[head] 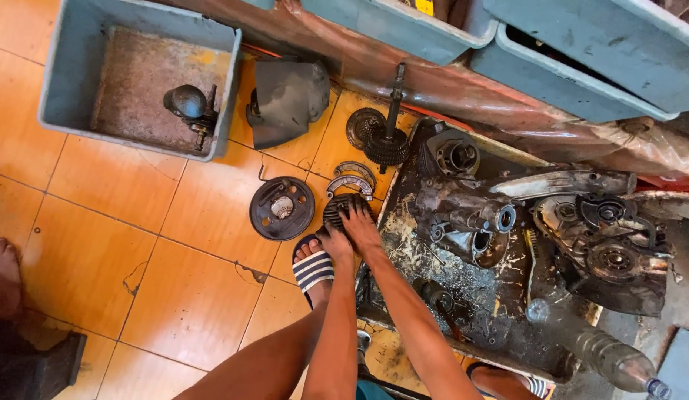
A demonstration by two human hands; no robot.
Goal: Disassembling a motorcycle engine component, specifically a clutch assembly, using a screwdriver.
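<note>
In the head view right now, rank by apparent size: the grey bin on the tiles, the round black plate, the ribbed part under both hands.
1. grey bin, clearly largest.
2. round black plate.
3. ribbed part, partly covered by the left hand and right hand, so likely undersized.

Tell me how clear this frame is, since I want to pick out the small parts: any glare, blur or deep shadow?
Head view: even daylight, soft shadows on the orange tiled floor; mild sheen on the plastic sheet; both hands, left hand and right hand, on the round ribbed part are sharp; the engine block and dark greasy tray lose detail; edges bend slightly from the wide lens.
</note>
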